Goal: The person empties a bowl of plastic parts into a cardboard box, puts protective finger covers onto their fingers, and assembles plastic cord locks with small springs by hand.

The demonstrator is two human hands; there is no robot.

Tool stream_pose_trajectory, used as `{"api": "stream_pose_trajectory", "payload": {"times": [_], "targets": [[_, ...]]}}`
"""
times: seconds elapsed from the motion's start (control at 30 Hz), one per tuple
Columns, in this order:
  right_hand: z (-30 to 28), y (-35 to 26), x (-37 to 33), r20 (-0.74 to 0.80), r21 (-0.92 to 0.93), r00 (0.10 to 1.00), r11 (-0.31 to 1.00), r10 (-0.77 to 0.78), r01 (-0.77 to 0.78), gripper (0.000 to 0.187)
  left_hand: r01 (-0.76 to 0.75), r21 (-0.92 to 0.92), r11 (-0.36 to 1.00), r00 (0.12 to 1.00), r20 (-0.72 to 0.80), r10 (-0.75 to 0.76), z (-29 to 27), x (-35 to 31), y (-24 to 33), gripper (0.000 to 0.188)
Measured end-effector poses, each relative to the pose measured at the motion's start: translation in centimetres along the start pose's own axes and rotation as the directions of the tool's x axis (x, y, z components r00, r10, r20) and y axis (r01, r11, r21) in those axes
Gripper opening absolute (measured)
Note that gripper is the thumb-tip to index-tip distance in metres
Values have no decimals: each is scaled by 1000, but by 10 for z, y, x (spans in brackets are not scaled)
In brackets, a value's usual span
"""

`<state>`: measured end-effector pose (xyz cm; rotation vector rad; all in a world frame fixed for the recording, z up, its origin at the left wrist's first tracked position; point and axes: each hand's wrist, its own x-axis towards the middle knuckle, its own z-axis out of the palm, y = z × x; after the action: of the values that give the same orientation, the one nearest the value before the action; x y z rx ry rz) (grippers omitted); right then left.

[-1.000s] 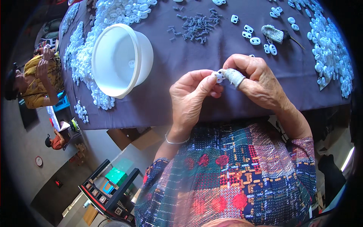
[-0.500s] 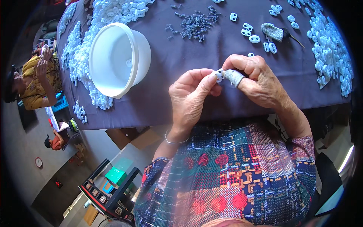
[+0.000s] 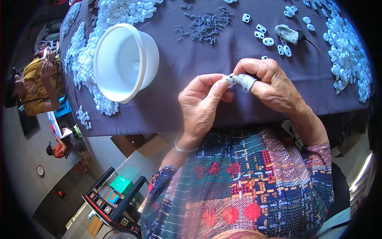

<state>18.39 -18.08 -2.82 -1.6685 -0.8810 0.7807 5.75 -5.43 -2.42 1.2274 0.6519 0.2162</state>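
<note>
Over the near middle of the table, my left hand pinches a small white plastic cord lock between thumb and fingertips. My right hand meets it from the other side, its fingers curled and its tip pressed against the piece. A grey-white cloth finger guard wraps my right thumb. Whether a spring sits inside the cord lock is hidden by my fingers. Beyond my hands lie several loose cord locks and a scattered pile of small dark metal springs.
A white plastic tub stands left of my hands, one small piece inside. Heaps of white pieces lie at the left and right. A cloth-wrapped pointed tool rests at the back right. Another person sits beyond the table's left edge.
The cord lock has turned slightly between my fingertips. Both hands stay at nearly the same place, and the things on the table have not moved.
</note>
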Motion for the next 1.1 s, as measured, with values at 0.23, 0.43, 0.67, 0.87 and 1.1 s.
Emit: {"api": "stream_pose_trajectory", "payload": {"times": [0.23, 0.43, 0.67, 0.87, 1.1], "targets": [[0, -1, 1, 2, 24, 1000, 1000, 4, -4, 7, 0, 10, 1000, 1000, -5, 0, 2, 0, 2, 18], [0, -2, 2, 20, 31, 1000, 999, 10, -11, 7, -7, 1, 1000, 1000, 2, 7, 0, 0, 0, 17], [1, 3, 2, -20, 26, 998, 998, -64, 64, 7, -4, -11, 1000, 1000, 3, 4, 1, 2, 1, 16], [-1, 2, 3, -7, -32, 995, 995, -100, 99, 6, 11, -23, 1000, 1000, 6, -11, 1, 3, 2, 16], [-2, 1, 3, -30, -62, 995, 994, -92, 90, 8, 33, -54, 998, 999, 6, -32, 1, 5, 3, 16]]}}
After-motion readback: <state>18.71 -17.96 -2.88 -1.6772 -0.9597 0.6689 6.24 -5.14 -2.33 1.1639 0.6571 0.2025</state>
